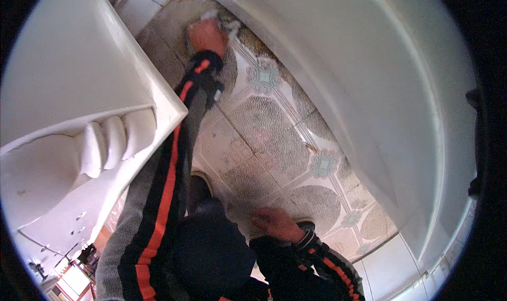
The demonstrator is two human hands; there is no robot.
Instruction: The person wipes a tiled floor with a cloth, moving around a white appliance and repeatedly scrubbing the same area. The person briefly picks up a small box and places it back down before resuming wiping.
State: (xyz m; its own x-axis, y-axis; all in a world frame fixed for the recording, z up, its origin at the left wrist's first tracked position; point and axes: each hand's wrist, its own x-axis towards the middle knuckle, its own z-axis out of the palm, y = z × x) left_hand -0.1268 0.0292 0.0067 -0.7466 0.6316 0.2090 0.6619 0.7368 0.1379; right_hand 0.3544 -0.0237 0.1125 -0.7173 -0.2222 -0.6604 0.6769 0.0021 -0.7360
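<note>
My left hand (207, 36) reaches far out to the floor at the top, between a white washbasin and a white bathtub. Its fingers are bent down and blurred, and the hand looks closed. Whitish wet-looking patches, foam or a pale rag, show around the fingers; what the hand holds is hidden. Under it the patterned floor tiles (259, 137) look wet and dirty. My right hand (277, 224) rests low near my knee, with nothing visible in it and its fingers loosely stretched to the left. Both sleeves are dark with an orange stripe.
The bathtub (338, 74) curves along the whole right side. At left the washbasin's corner (171, 108) juts close to my left arm. White wall tiles (385, 269) show at lower right. Small brownish scraps (311, 148) lie on the floor.
</note>
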